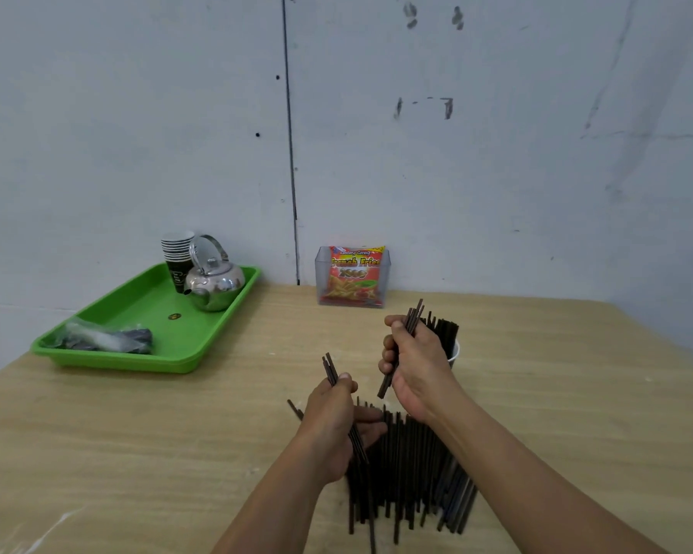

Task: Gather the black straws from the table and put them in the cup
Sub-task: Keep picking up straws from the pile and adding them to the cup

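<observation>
A pile of black straws [411, 469] lies on the wooden table [137, 433] near its front edge. My left hand [333, 425] holds a small bundle of straws above the pile's left side, their tips pointing up and away. My right hand [415, 367] grips another bundle, raised and tilted, just in front of the white cup [455, 351]. The cup stands behind my right hand, mostly hidden, with several black straws [445, 333] standing in it.
A green tray [145, 309] at the back left carries a steel kettle [215, 283], a stack of paper cups [177, 257] and a plastic bag [105, 338]. A clear box with a snack packet [353, 279] stands against the wall.
</observation>
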